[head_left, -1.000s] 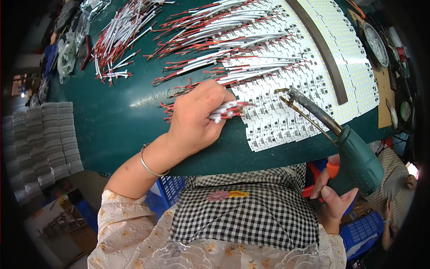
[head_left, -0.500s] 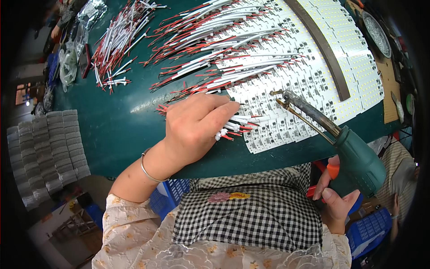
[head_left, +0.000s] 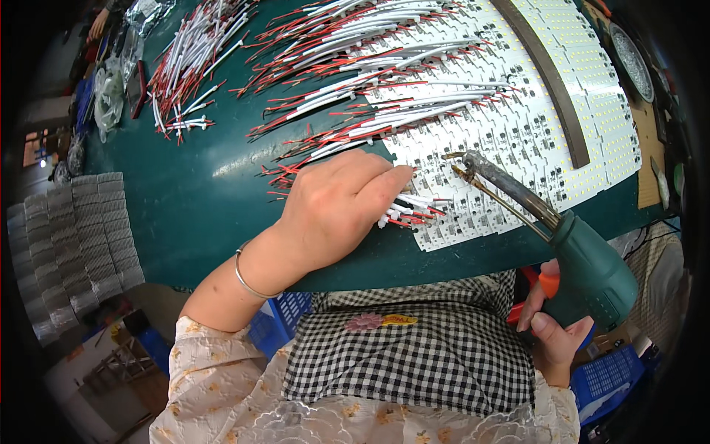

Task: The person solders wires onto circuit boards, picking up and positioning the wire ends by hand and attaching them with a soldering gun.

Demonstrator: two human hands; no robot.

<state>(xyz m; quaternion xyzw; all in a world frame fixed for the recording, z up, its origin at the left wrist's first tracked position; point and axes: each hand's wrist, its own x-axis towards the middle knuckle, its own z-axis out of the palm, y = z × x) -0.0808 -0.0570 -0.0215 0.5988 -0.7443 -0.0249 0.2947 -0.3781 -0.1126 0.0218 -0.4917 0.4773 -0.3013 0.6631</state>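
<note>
My left hand (head_left: 342, 203) is closed around a bunch of short red-and-white wires (head_left: 408, 210), their ends poking out past the fingertips over the near left corner of the circuit boards (head_left: 473, 214). With my right hand (head_left: 555, 333) I grip a green soldering gun (head_left: 596, 270) with an orange trigger. Its bent, darkened tip and a thin brass tube point left above the boards; whether they touch a board I cannot tell. More wires (head_left: 414, 112) lie in rows, their right ends on the boards and left ends over the green table (head_left: 214, 229).
A dark flat bar (head_left: 551, 85) lies across the boards. At the far left of the table is a loose wire pile (head_left: 196, 63). Stacked grey-white packs (head_left: 78, 244) stand at the left edge. A round metal dish (head_left: 631, 63) sits far right; blue baskets (head_left: 610, 377) are below.
My left hand has shifted slightly right, still holding the wires. The boards and bar also appear a little farther right in view. The soldering gun stays almost in place.
</note>
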